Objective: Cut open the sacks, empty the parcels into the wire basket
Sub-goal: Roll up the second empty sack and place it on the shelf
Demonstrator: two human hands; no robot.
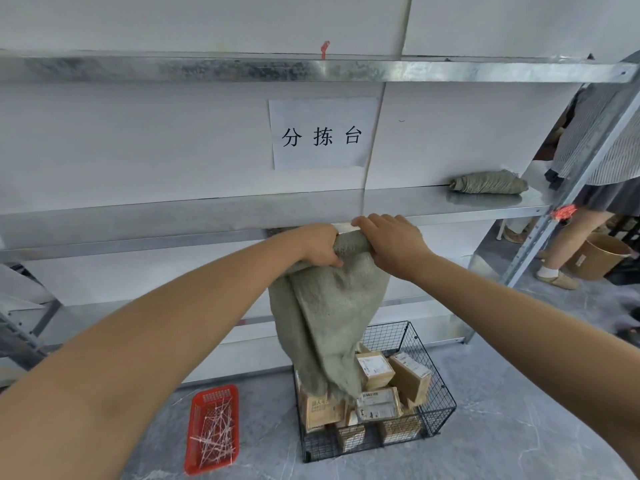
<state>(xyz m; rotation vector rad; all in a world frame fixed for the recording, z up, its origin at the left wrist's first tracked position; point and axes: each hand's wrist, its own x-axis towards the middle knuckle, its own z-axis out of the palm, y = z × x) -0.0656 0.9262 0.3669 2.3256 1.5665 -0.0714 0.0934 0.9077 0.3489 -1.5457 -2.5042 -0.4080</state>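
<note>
The left hand (pixel 320 245) and right hand (pixel 391 242) both curl tight around the bunched upper end of the sack (pixel 329 313). It hangs limp toward 6 o'clock into the wire basket (pixel 441 389), onto the parcels (pixel 375 368); it seems soft and light, best held by this end

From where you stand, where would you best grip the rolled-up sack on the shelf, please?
Probably around the thick middle of the rolled-up sack, coming from the front: it lies lengthwise along the shelf, long side outward, and its left end tapers.
</note>
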